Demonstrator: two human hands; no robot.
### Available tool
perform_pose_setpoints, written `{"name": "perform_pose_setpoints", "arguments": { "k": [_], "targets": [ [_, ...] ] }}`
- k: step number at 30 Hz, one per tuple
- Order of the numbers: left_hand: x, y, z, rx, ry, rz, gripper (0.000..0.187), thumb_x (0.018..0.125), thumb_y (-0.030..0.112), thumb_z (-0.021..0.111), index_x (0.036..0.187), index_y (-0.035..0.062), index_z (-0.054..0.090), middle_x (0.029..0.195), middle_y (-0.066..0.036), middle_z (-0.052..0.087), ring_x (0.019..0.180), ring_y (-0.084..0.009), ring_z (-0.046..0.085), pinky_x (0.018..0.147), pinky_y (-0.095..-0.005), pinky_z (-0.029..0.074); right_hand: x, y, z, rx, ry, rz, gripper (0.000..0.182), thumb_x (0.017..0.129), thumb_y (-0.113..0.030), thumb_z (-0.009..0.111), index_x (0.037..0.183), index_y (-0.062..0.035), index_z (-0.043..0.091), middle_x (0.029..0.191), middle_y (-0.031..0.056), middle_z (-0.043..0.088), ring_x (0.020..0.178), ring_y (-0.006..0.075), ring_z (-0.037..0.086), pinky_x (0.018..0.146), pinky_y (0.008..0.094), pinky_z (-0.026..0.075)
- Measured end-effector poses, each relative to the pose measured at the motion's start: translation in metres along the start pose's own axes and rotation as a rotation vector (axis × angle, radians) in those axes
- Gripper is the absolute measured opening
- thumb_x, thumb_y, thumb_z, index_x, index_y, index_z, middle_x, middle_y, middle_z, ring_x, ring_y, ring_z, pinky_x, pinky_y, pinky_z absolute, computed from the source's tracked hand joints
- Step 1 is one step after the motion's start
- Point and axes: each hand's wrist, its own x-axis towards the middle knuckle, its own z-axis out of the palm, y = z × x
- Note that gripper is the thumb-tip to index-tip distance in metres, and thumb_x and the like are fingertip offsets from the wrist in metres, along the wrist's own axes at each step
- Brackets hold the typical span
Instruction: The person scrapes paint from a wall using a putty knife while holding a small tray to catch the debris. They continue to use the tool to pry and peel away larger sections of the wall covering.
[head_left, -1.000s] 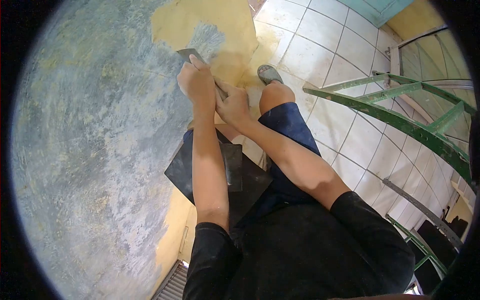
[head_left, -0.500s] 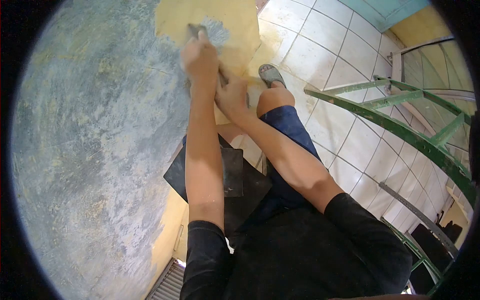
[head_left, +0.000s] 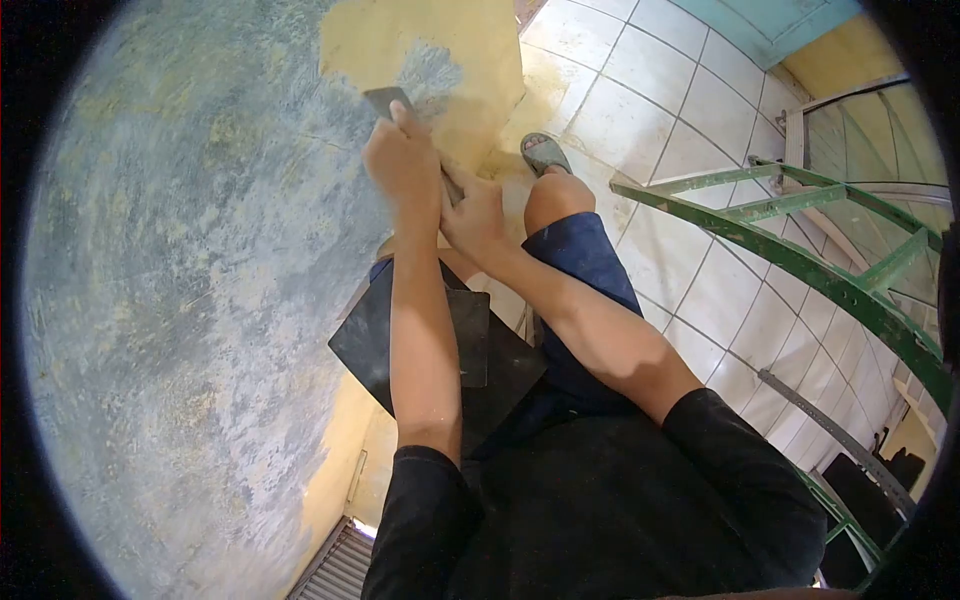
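Note:
My left hand (head_left: 402, 165) is closed around a putty knife (head_left: 384, 99), its dark flat blade pointing up and left. The blade is over or against the wall (head_left: 200, 270), beside the edge of a yellow patch (head_left: 365, 45); contact cannot be told. Just below and right of it, my right hand (head_left: 476, 218) is closed around a narrow greyish thing (head_left: 452, 187), mostly hidden by the fingers. A smeared grey spot (head_left: 430, 68) lies inside the yellow area. Beneath my forearms is a dark, flat square panel (head_left: 505, 385) over my lap.
A green metal ladder-like frame (head_left: 790, 240) stands to the right on white floor tiles (head_left: 640, 110). My sandalled foot (head_left: 545, 152) is near the wall's base. A floor grate (head_left: 335, 565) lies at lower left, a light-blue panel (head_left: 770, 25) at upper right.
My left hand and the putty knife have come down, toward my body. The right hand has shifted slightly down and right, still closed.

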Motion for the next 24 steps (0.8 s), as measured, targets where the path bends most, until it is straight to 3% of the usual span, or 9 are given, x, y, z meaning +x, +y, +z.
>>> {"name": "perform_pose_setpoints", "arguments": {
  "k": [3,7,9,10,12,15,19,24],
  "targets": [
    [-0.002,-0.009,-0.002,0.103,0.099,0.077,0.051,0.101,0.030,0.047,0.066,-0.0043,0.062,0.065,-0.025,0.063,0.062,-0.0458,0.061,0.064,-0.0535,0.048,-0.007,-0.012,0.000,-0.009,0.020,-0.067,0.039,0.091,-0.019,0.064,0.126,-0.0017,0.065,0.100,0.0268,0.069,0.087,0.0314,0.074,0.079,0.0343,0.054],
    [0.002,-0.012,0.004,0.086,0.117,0.115,0.049,0.100,0.028,0.048,0.067,-0.0048,0.062,0.064,-0.025,0.063,0.061,-0.0449,0.060,0.062,-0.0530,0.047,-0.005,-0.013,-0.001,-0.018,-0.002,0.003,0.039,0.090,-0.019,0.064,0.126,-0.0015,0.065,0.099,0.0263,0.070,0.086,0.0338,0.073,0.078,0.0341,0.054],
    [0.002,-0.013,0.008,0.134,0.127,0.103,0.042,0.098,0.024,0.052,0.066,-0.0008,0.062,0.064,-0.020,0.062,0.060,-0.0403,0.060,0.059,-0.0505,0.047,-0.004,-0.014,-0.002,0.038,-0.018,0.039,0.036,0.090,-0.014,0.064,0.122,0.0026,0.065,0.102,0.0290,0.067,0.096,0.0412,0.068,0.083,0.0424,0.053],
    [0.005,-0.013,0.011,0.134,0.123,0.101,0.042,0.098,0.024,0.052,0.066,-0.0008,0.062,0.064,-0.020,0.062,0.060,-0.0403,0.060,0.059,-0.0505,0.047,-0.002,-0.014,-0.002,0.035,-0.019,0.044,0.036,0.090,-0.014,0.064,0.122,0.0026,0.065,0.102,0.0290,0.067,0.096,0.0412,0.068,0.083,0.0424,0.053],
    [0.017,-0.011,0.019,0.247,0.194,0.363,0.034,0.097,0.021,0.055,0.067,0.0041,0.062,0.063,-0.014,0.059,0.060,-0.0349,0.061,0.057,-0.0476,0.048,0.010,-0.013,0.002,0.024,0.020,0.034,0.036,0.090,-0.015,0.064,0.122,0.0026,0.065,0.095,0.0299,0.066,0.089,0.0411,0.069,0.076,0.0419,0.053],
    [0.047,0.007,0.042,0.398,0.311,0.493,0.028,0.095,0.019,0.058,0.070,0.0074,0.062,0.063,-0.010,0.057,0.062,-0.0316,0.061,0.057,-0.0449,0.050,0.046,0.002,0.012,0.055,0.154,-0.076,0.036,0.091,-0.015,0.063,0.123,0.0025,0.064,0.089,0.0311,0.063,0.083,0.0406,0.070,0.070,0.0405,0.053],
    [0.060,0.017,0.065,0.176,0.235,0.417,0.029,0.095,0.019,0.058,0.070,0.0068,0.062,0.064,-0.011,0.058,0.062,-0.0326,0.061,0.059,-0.0435,0.052,0.063,-0.003,0.000,0.160,0.163,0.044,0.037,0.092,-0.016,0.062,0.124,0.0019,0.064,0.090,0.0311,0.063,0.082,0.0403,0.070,0.069,0.0402,0.052],
    [0.036,0.018,0.045,0.035,0.112,0.153,0.044,0.098,0.025,0.054,0.063,-0.0001,0.059,0.066,-0.022,0.063,0.061,-0.0401,0.062,0.061,-0.0482,0.050,0.044,0.013,0.000,0.070,0.103,-0.012,0.037,0.092,-0.017,0.062,0.125,0.0005,0.064,0.102,0.0283,0.067,0.095,0.0400,0.069,0.082,0.0420,0.053]
  ]
}}
